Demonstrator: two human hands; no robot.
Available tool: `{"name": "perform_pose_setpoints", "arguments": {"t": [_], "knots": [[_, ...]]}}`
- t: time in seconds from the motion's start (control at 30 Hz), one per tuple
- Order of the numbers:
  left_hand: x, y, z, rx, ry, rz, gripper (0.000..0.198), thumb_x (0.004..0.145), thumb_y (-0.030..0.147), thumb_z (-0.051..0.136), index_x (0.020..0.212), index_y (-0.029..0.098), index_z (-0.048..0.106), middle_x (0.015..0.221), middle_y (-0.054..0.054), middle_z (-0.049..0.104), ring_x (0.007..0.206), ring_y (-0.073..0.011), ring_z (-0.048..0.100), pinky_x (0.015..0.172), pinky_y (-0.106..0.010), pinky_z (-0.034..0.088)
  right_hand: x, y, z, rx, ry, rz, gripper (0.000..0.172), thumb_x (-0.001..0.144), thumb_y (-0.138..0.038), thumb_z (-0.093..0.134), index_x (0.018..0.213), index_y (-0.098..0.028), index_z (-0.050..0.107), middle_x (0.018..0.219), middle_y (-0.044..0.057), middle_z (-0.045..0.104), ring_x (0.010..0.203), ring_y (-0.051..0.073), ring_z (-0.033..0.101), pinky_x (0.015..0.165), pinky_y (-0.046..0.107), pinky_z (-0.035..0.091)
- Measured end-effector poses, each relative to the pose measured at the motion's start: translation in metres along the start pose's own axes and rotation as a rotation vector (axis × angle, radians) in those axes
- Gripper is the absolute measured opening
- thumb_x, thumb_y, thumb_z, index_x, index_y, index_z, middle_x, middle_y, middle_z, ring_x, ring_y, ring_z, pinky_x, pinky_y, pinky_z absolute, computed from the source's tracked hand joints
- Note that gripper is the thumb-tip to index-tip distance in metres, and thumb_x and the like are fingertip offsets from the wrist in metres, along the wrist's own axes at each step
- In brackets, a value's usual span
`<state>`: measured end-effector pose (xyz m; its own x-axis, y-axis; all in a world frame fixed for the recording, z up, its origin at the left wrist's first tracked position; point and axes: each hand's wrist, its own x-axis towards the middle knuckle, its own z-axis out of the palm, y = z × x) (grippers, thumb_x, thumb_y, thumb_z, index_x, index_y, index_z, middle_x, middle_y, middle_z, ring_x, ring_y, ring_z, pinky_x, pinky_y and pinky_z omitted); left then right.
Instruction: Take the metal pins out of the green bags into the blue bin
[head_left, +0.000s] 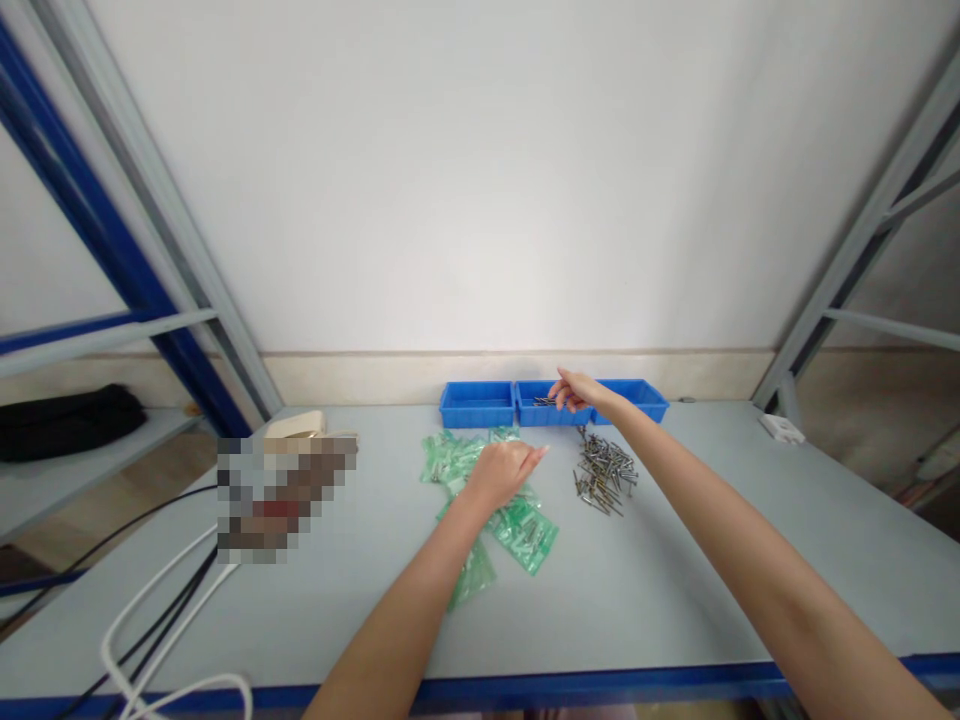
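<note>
My right hand [576, 390] is over the middle blue bin [551, 418], its fingers bent downward and somewhat apart. Several screws [544, 401] lie in that bin beside the fingertips, and I see nothing held. Above the green plastic bags [527, 535] is my left hand [504, 474], closed with its fingertips pressed together toward the right. Whatever it may hold is too small or hidden to make out. A loose pile of metal screws [606, 470] rests on the table to the right of the bags, in front of the bins.
Two more blue bins flank the middle one: a left bin [478, 415] and a right bin [641, 398], partly behind my right wrist. White and black cables [120, 625] run along the table's left side near a cream-coloured box [296, 428]. A white adapter [781, 429] lies far right.
</note>
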<state>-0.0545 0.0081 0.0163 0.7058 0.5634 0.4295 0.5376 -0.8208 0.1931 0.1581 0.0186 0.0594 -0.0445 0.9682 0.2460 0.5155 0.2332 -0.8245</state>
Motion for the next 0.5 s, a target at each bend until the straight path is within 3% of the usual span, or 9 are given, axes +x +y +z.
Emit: {"name": "perform_pose_setpoints", "arguments": {"t": [0.1,0.17,0.2,0.3,0.5], "knots": [[0.0,0.0,-0.003,-0.021,0.021,-0.015,0.053,0.094,0.041,0.024,0.063,0.016,0.06,0.067,-0.005,0.065,0.065,-0.0157,0.061,0.062,-0.025,0.039,-0.01,0.007,-0.012,-0.12,-0.077,0.032,0.022,0.085,-0.034,0.056,0.083,-0.013,0.063,0.079,0.003,0.063,0.069,0.013,0.058,0.066,0.028,0.048],[0.0,0.001,-0.004,-0.01,0.019,-0.01,0.053,0.094,0.041,0.024,0.064,0.016,0.06,0.067,-0.004,0.065,0.065,-0.0158,0.061,0.061,-0.025,0.038,-0.023,0.018,-0.016,-0.345,-0.103,0.032,0.01,0.077,-0.026,0.064,0.073,-0.017,0.066,0.074,0.002,0.064,0.069,0.016,0.058,0.066,0.028,0.044],[0.0,0.002,-0.004,0.002,0.011,-0.002,0.053,0.094,0.041,0.024,0.064,0.016,0.06,0.066,-0.004,0.065,0.065,-0.0159,0.061,0.061,-0.025,0.038,-0.03,0.023,-0.017,-0.499,-0.086,0.02,0.004,0.075,-0.022,0.064,0.075,-0.02,0.067,0.08,0.003,0.065,0.076,0.019,0.058,0.069,0.028,0.043],[-0.001,0.006,-0.001,0.041,-0.018,0.028,0.053,0.094,0.041,0.025,0.065,0.016,0.061,0.065,-0.004,0.064,0.065,-0.0159,0.06,0.06,-0.025,0.037,-0.05,0.037,-0.012,-0.785,-0.067,0.005,0.014,0.074,-0.018,0.063,0.085,-0.024,0.068,0.097,0.003,0.063,0.095,0.022,0.055,0.076,0.028,0.04],[-0.001,0.007,-0.002,0.075,-0.031,0.019,0.051,0.094,0.04,0.025,0.068,0.015,0.062,0.067,-0.005,0.064,0.065,-0.0158,0.06,0.06,-0.025,0.037,-0.057,0.034,0.007,-0.942,-0.104,0.027,0.015,0.079,-0.01,0.052,0.082,-0.017,0.065,0.092,0.006,0.062,0.084,0.018,0.057,0.068,0.023,0.037]]}}
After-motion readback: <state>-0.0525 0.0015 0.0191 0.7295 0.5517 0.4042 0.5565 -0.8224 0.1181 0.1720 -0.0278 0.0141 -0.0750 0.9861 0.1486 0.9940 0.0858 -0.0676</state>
